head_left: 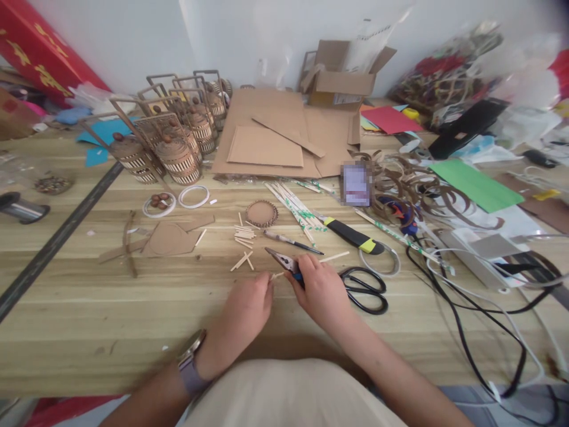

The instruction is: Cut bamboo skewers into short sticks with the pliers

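Wood-grain table (169, 332) against a pale wall (249, 35), cluttered at back and right. Left hand (251, 302) has fingers closed in a pinch on a thin wooden stick (278, 275), low center between both hands. Right hand (322, 290) is wrapped around pliers (284, 260), tips pointing at the short-stick pile (244, 232). Risk: loose pinch, stick could twist or split; a slip of the pliers could nip the left fingertips or knock the pile. Scissors (367, 290) sit just beside the right hand, blades hidden. Can't make out the plier jaw gap or the stick's covered ends.
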The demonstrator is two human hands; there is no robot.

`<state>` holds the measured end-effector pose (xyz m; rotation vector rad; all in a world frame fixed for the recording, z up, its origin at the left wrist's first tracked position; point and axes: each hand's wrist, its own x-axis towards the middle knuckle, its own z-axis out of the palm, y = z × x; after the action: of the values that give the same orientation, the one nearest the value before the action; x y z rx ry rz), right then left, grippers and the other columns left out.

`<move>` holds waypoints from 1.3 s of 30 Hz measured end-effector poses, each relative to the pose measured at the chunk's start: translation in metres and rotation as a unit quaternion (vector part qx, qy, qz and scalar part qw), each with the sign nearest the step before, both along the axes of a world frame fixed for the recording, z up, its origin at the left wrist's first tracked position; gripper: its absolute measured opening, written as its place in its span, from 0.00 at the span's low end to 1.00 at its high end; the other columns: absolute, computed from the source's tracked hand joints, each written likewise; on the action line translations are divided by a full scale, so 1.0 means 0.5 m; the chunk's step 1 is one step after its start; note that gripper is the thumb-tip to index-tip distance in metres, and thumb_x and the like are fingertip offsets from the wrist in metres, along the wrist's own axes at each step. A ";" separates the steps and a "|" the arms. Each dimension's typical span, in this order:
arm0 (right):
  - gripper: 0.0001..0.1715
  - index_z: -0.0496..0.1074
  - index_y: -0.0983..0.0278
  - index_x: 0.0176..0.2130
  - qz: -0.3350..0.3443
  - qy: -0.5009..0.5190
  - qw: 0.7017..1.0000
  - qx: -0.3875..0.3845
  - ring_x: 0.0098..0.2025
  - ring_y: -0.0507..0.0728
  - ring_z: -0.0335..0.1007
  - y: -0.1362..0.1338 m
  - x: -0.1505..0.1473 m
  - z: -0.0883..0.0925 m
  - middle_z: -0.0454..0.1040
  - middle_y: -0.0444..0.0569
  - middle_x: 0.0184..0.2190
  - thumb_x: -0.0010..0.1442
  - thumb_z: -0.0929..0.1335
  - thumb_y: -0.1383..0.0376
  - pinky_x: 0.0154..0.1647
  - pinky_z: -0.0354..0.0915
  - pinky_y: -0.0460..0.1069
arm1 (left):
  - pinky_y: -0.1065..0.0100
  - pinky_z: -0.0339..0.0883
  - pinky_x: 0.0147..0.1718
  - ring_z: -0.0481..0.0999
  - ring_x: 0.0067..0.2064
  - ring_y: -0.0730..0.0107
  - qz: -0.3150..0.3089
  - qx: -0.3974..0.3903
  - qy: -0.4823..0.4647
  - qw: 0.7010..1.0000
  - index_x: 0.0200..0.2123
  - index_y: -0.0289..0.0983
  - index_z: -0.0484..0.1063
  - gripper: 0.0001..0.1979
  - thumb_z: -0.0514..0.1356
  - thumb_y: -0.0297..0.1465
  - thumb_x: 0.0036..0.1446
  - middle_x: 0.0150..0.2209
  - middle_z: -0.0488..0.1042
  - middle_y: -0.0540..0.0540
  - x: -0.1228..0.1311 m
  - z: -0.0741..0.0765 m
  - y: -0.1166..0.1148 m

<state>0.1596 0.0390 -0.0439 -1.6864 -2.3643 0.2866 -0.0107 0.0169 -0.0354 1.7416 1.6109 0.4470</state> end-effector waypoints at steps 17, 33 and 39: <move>0.08 0.69 0.62 0.43 0.158 0.183 0.955 -0.170 0.37 0.57 0.74 0.016 0.042 0.071 0.77 0.50 0.36 0.63 0.63 0.66 0.36 0.65 0.48 | 0.66 0.67 0.34 0.80 0.34 0.64 0.012 -0.324 -0.374 0.869 0.31 0.36 0.70 0.23 0.65 0.51 0.49 0.31 0.80 0.44 -0.008 0.010 0.022; 0.15 0.66 0.61 0.50 0.131 0.262 0.955 -0.053 0.56 0.62 0.68 0.013 0.032 0.033 0.70 0.57 0.53 0.63 0.66 0.67 0.55 0.66 0.59 | 0.66 0.67 0.35 0.79 0.32 0.65 0.038 -0.341 -0.435 0.832 0.33 0.35 0.74 0.22 0.69 0.48 0.47 0.30 0.80 0.45 0.003 -0.004 0.018; 0.28 0.63 0.58 0.53 0.081 0.239 0.967 -0.021 0.56 0.66 0.67 -0.021 0.020 0.017 0.63 0.57 0.52 0.55 0.73 0.63 0.53 0.70 0.61 | 0.68 0.67 0.34 0.77 0.33 0.68 0.135 -0.291 -0.490 0.810 0.33 0.35 0.75 0.20 0.71 0.44 0.44 0.31 0.78 0.47 0.016 -0.005 0.024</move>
<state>0.1695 0.0286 -0.0352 -1.2586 -2.1352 0.6896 -0.0025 0.0291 -0.0377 0.5946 1.0260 0.7317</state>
